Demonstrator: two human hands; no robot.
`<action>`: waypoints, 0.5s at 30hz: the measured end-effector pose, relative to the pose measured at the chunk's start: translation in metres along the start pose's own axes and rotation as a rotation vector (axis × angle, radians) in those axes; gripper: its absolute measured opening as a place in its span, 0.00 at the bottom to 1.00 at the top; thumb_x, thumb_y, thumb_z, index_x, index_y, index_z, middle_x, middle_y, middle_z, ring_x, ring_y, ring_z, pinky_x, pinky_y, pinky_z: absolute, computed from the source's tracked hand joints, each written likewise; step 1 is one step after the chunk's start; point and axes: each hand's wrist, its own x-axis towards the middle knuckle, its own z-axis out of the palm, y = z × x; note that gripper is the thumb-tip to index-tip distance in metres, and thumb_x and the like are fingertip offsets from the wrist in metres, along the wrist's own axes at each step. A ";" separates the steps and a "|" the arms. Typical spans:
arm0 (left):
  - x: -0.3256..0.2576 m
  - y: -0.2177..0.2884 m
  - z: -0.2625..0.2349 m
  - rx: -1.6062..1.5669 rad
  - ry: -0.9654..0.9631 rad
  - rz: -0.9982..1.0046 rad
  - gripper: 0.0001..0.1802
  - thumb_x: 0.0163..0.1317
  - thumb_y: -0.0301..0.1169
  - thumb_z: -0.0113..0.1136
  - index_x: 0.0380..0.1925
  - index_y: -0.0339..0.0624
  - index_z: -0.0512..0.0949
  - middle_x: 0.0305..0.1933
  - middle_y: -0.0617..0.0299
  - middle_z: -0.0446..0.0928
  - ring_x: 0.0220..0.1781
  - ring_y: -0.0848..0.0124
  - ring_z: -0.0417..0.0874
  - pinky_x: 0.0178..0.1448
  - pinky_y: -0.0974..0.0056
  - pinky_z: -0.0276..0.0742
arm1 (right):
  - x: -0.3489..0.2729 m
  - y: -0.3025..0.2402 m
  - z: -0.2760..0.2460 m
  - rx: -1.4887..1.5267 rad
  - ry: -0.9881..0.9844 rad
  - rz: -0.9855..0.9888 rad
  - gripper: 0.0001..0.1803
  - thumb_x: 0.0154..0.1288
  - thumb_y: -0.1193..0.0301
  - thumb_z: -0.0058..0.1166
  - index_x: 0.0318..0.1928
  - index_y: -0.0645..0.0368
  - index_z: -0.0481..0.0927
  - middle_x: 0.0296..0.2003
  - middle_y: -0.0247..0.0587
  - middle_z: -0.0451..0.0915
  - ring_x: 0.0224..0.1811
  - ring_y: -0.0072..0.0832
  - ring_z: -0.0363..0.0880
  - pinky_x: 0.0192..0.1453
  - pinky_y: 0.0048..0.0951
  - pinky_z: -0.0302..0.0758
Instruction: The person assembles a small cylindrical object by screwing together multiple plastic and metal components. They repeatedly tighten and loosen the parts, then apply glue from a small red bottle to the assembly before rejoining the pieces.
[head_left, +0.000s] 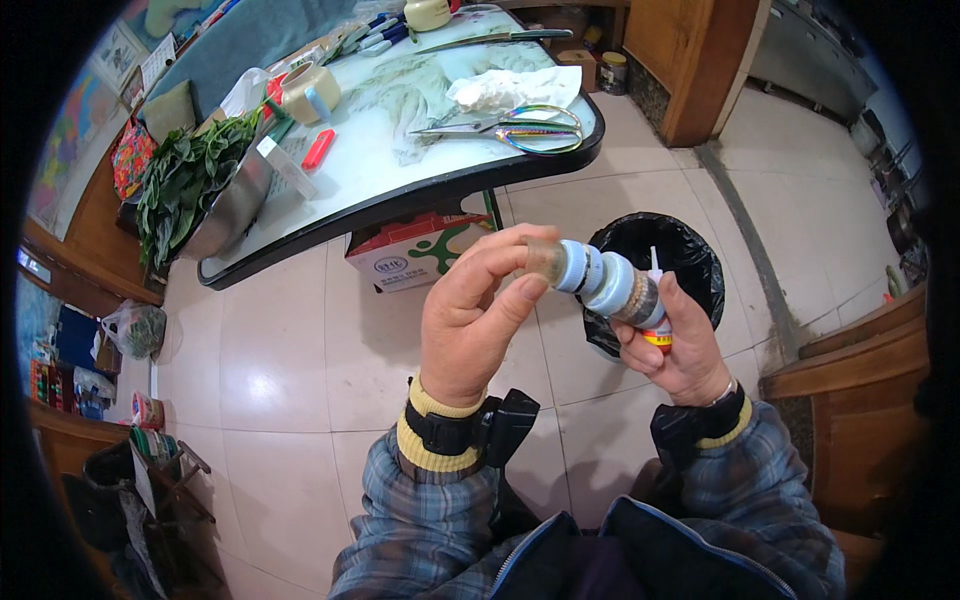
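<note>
My left hand (pixel 475 315) is closed around the clear end of a small jar with a light blue cap (pixel 578 268); its contents are too blurred to tell. Right against that cap is the light blue top of a second small jar (pixel 640 297), filled with brown and dark grains. My right hand (pixel 690 345) grips this second jar, together with a small bottle (pixel 657 338) that has a white pointed nozzle and a red and yellow label. Both hands are raised above the floor, in front of a black-lined bin (pixel 705 265).
A marble-patterned table (pixel 390 115) holds scissors (pixel 540 130), crumpled white paper (pixel 515 88), a knife (pixel 500 40), a red lighter-like piece (pixel 318 149), a cream jar (pixel 310 93) and a metal bowl (pixel 230 205) of leafy greens. Beneath stands a carton (pixel 415 255). A wooden cabinet edge (pixel 850 350) is at right.
</note>
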 end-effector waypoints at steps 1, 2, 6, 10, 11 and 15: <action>0.000 -0.001 0.001 -0.011 0.009 0.004 0.12 0.69 0.30 0.58 0.48 0.35 0.80 0.58 0.48 0.78 0.61 0.62 0.77 0.65 0.61 0.70 | 0.000 -0.001 0.002 0.002 0.008 -0.005 0.29 0.72 0.44 0.48 0.53 0.58 0.70 0.32 0.42 0.79 0.21 0.15 0.74 0.25 0.14 0.72; 0.000 -0.002 0.002 -0.026 0.017 0.006 0.12 0.69 0.30 0.57 0.48 0.35 0.80 0.58 0.49 0.78 0.60 0.62 0.77 0.64 0.61 0.71 | -0.001 -0.001 0.004 0.009 0.013 -0.016 0.29 0.72 0.44 0.49 0.53 0.59 0.71 0.32 0.42 0.79 0.20 0.14 0.73 0.24 0.14 0.71; 0.000 0.001 -0.003 -0.009 0.046 -0.006 0.10 0.67 0.25 0.59 0.46 0.35 0.80 0.56 0.53 0.78 0.55 0.67 0.77 0.61 0.64 0.72 | -0.003 0.004 0.017 -0.006 0.041 -0.038 0.29 0.71 0.44 0.50 0.51 0.59 0.71 0.32 0.42 0.79 0.20 0.15 0.73 0.23 0.15 0.70; 0.000 -0.003 0.000 0.001 0.088 0.026 0.09 0.67 0.26 0.59 0.44 0.36 0.81 0.54 0.53 0.80 0.55 0.67 0.78 0.60 0.62 0.73 | -0.008 0.001 0.024 0.013 0.067 -0.024 0.27 0.72 0.45 0.49 0.49 0.59 0.71 0.31 0.42 0.79 0.20 0.16 0.73 0.22 0.15 0.70; 0.000 -0.003 0.001 0.002 0.100 0.034 0.08 0.67 0.26 0.58 0.44 0.36 0.82 0.54 0.54 0.80 0.55 0.66 0.78 0.60 0.62 0.73 | -0.008 0.000 0.025 0.027 0.078 -0.012 0.27 0.73 0.46 0.49 0.49 0.59 0.71 0.31 0.42 0.79 0.20 0.16 0.73 0.22 0.15 0.70; 0.000 -0.003 0.002 -0.017 0.105 0.050 0.07 0.67 0.26 0.58 0.41 0.37 0.83 0.53 0.54 0.80 0.54 0.66 0.79 0.59 0.62 0.73 | -0.009 -0.001 0.030 0.074 0.080 0.011 0.26 0.74 0.47 0.48 0.47 0.60 0.72 0.30 0.42 0.79 0.20 0.16 0.73 0.22 0.16 0.69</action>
